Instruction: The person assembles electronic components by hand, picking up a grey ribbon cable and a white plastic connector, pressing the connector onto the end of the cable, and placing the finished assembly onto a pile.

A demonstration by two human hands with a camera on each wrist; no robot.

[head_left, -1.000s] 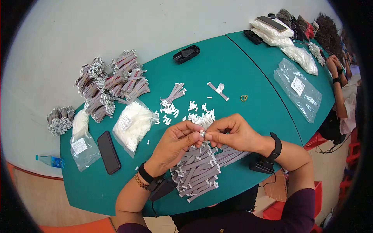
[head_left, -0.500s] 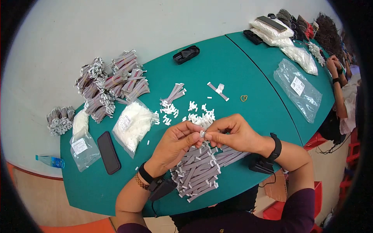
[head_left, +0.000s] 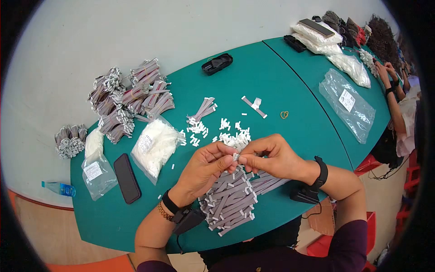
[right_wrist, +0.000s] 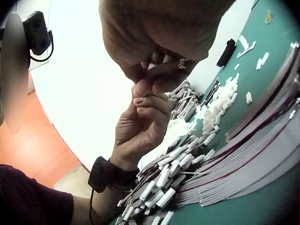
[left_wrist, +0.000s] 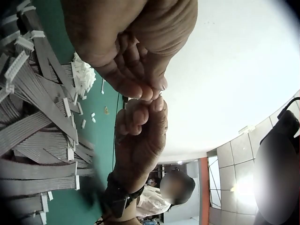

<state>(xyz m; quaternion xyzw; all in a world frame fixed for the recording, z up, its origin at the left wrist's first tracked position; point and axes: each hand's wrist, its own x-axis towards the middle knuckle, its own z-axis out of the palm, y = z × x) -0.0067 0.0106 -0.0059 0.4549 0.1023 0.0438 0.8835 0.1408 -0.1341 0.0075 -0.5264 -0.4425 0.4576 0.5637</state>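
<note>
Both hands meet above the table in the head view. The left hand (head_left: 206, 166) pinches a small white connector (head_left: 235, 156) between thumb and fingers. From the other side, the right hand (head_left: 276, 156) grips the same small piece; in the right wrist view a grey ribbon cable (right_wrist: 164, 69) lies within its curled fingers. Fingertips cover most of the connector. Below the hands lies a pile of grey ribbon cables (head_left: 229, 199) with white ends. Loose white connectors (head_left: 238, 138) are heaped just beyond the fingers.
On the green table (head_left: 253, 63) are a bag of white parts (head_left: 156, 143), a phone (head_left: 127, 178), a second bag (head_left: 97, 170), bundled cables (head_left: 136, 93), a black case (head_left: 217, 63) and rubber bands (head_left: 284, 114). Another person's arms (head_left: 394, 99) are at the far right.
The wearer's hands stay nearly in place, with the right hand shifting very slightly. At the far right, the other person's hands have moved up and left toward the white parts.
</note>
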